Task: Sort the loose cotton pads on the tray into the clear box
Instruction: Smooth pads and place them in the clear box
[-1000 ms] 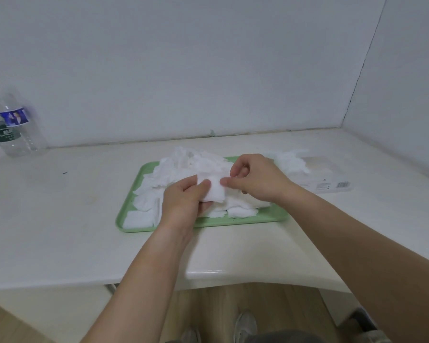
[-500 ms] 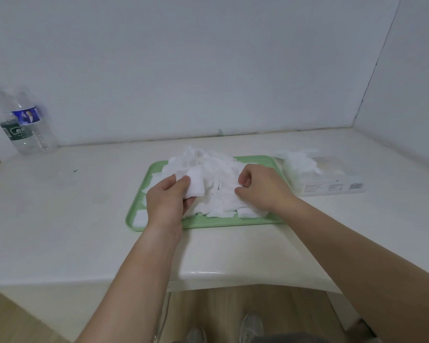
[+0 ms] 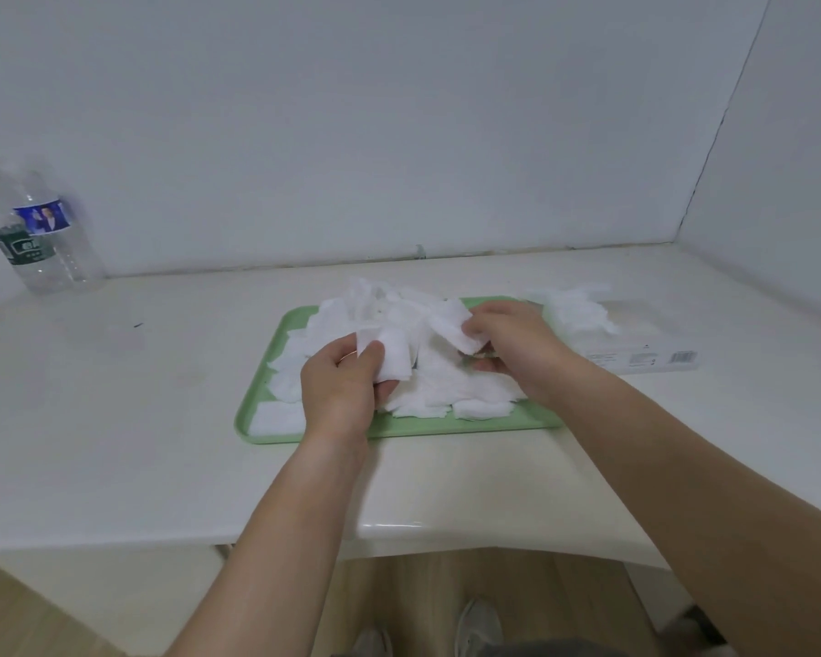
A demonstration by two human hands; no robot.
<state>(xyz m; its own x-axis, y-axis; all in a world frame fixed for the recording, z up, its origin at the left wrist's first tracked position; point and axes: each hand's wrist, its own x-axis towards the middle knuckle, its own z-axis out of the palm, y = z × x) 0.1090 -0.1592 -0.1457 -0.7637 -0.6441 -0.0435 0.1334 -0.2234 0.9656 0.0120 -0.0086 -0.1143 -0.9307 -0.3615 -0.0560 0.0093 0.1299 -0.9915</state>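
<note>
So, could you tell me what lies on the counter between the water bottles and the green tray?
In the head view, the counter between the water bottles and the green tray is bare apart from one small dark speck.

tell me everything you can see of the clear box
The clear box is a low, see-through, plastic-looking rectangle lying flat on the white counter, just right of the green tray. Its front wall bears a white label with a barcode. Loose cotton pads heap above its left end. The right hand is near, apparently not touching.
</note>
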